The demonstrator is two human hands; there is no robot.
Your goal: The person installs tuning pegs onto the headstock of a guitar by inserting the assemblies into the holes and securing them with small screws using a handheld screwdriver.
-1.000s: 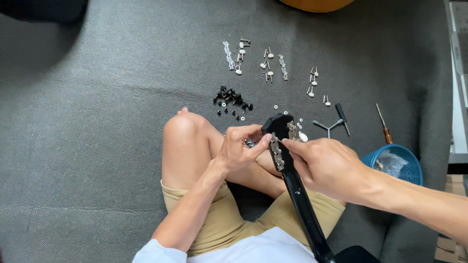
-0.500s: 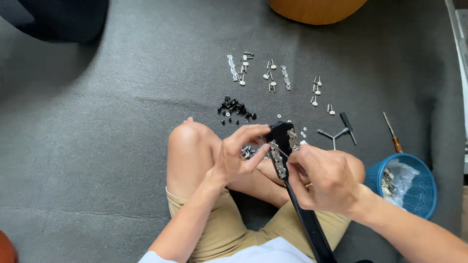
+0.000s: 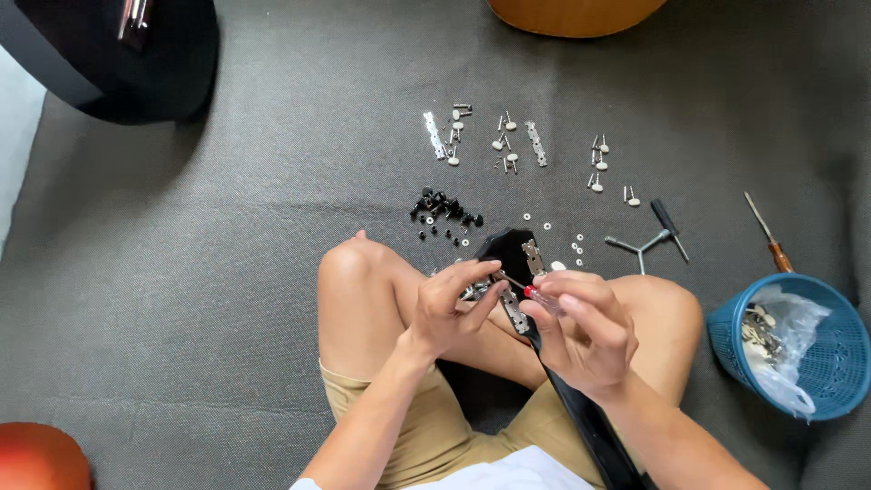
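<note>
A black guitar neck [image 3: 581, 413] lies across my lap, its headstock [image 3: 513, 250] pointing away over my knees. My right hand [image 3: 585, 331] grips a small red-handled screwdriver [image 3: 530, 292] whose tip meets a silver tuner plate [image 3: 515, 313] on the headstock's side. My left hand [image 3: 452, 304] pinches the tuner hardware at the same spot, fingers curled round small metal parts.
Silver tuner plates and pegs [image 3: 508, 145], black small parts [image 3: 445, 207] and white washers [image 3: 577, 245] lie on the grey carpet ahead. A Y-shaped wrench [image 3: 640, 243], a black driver [image 3: 669, 222] and a wooden-handled screwdriver [image 3: 768, 234] sit right, near a blue basket [image 3: 821, 363].
The view has tilted, showing more carpet ahead. My right hand has brought the red-handled screwdriver onto the tuner plate; my left hand stays at the headstock.
</note>
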